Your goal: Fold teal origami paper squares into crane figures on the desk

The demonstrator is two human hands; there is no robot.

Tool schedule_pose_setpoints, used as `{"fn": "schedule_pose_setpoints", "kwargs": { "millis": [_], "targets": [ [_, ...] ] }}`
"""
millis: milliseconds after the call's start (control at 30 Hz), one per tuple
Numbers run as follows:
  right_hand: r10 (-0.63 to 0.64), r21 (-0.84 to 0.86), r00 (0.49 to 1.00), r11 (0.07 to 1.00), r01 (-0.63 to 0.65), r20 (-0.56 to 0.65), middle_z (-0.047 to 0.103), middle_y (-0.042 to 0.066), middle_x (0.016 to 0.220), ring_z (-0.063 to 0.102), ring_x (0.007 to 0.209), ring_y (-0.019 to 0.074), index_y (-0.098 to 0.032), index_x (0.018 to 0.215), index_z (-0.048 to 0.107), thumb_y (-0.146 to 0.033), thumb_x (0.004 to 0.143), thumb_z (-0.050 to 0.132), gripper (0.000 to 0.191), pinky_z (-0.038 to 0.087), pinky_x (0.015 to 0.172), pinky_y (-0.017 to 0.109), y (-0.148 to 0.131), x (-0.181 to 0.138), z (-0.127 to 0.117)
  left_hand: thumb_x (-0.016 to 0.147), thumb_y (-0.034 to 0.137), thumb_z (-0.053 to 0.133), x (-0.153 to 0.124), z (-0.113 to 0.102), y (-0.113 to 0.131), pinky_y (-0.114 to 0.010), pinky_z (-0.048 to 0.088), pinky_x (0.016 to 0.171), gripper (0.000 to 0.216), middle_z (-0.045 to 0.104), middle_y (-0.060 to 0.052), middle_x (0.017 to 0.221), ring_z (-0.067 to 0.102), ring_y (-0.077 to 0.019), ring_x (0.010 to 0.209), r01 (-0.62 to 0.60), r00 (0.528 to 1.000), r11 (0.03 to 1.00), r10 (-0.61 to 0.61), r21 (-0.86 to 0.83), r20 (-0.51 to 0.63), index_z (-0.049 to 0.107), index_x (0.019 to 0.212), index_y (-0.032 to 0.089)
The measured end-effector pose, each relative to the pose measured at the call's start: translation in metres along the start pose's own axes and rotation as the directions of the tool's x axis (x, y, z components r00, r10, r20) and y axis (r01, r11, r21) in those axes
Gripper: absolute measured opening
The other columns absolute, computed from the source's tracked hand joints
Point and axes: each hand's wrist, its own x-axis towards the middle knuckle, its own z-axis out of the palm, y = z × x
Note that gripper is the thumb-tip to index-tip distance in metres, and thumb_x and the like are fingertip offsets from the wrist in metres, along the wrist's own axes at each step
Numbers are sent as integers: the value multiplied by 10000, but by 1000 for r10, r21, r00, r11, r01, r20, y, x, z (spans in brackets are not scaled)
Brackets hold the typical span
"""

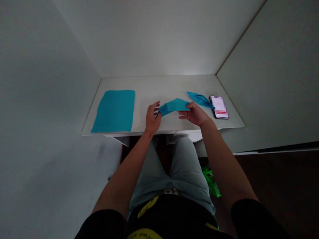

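Observation:
Between my hands, just above the white desk, is a folded piece of blue paper (174, 105), long and narrow with a raised peak along its upper edge. My left hand (153, 118) grips its left end, with some fingers spread apart. At the other end, my right hand (194, 113) pinches the paper near the corner, its lower fingers stretched out below. A second folded blue paper shape (199, 99), pointed like a small boat, lies on the desk beyond my right hand.
A blue paper sheet (115, 111) lies flat on the left of the white desk (157, 84). A phone (219, 107) with a lit, blurred screen lies at the right. Walls stand behind and on both sides. Below is a green bag (211, 183).

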Motion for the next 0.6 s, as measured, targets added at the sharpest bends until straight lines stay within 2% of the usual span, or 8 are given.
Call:
{"fn": "schedule_pose_setpoints", "kwargs": {
  "millis": [100, 167, 267, 367, 500, 600],
  "targets": [
    [-7, 19, 999, 1000, 8, -53, 821, 67, 870, 814, 840, 227, -250, 901, 590, -292, 935, 605, 56, 712, 817, 379, 5, 1, 0, 1033, 243, 621, -2, 1, 3, -468, 612, 1083, 502, 616, -129, 1478, 647, -286, 1345, -109, 993, 984, 102, 142, 53, 593, 1531, 295],
    [-39, 13, 998, 999, 40, -56, 815, 50, 862, 822, 830, 228, -251, 886, 575, -293, 928, 644, 92, 715, 799, 382, 8, 0, 4, 1005, 229, 668, -4, 2, 5, -488, 568, 1171, 531, 593, -126, 1490, 616, -291, 1393, -187, 980, 959, 167, 213, 112, 604, 1528, 293],
    [-90, -37, 995, 995, 88, -35, 809, 40, 861, 824, 826, 227, -245, 907, 602, -296, 931, 663, 83, 716, 781, 380, 10, -2, 14, 949, 250, 779, -6, 4, 8, -476, 558, 1194, 532, 597, -118, 1467, 626, -286, 1378, -237, 967, 942, 204, 237, 156, 645, 1463, 286],
    [-113, -115, 994, 987, 113, 5, 824, 67, 889, 815, 831, 224, -237, 930, 637, -306, 957, 655, 77, 710, 757, 358, 7, -4, 25, 982, 268, 758, -4, 4, 8, -442, 611, 1099, 384, 642, -114, 1384, 666, -264, 1306, -175, 982, 967, 159, 186, 97, 676, 1358, 265],
    [-165, -242, 985, 955, 172, 50, 841, 82, 977, 805, 834, 220, -241, 939, 621, -402, 982, 677, 175, 697, 731, 350, 4, -4, 35, 1057, 327, 675, -2, 3, 6, -379, 647, 930, 133, 710, -92, 1235, 722, -221, 1130, -75, 997, 994, 76, 85, -13, 696, 1165, 251],
    [-265, -378, 962, 885, 271, 67, 835, 67, 1094, 795, 803, 198, -248, 957, 600, -524, 974, 689, 291, 667, 701, 330, 6, -6, 39, 1066, 435, 680, 0, 3, 4, -373, 642, 892, 188, 738, -97, 1245, 732, -226, 1126, 3, 994, 1000, -3, -3, -106, 671, 1052, 248]
  ]
}}
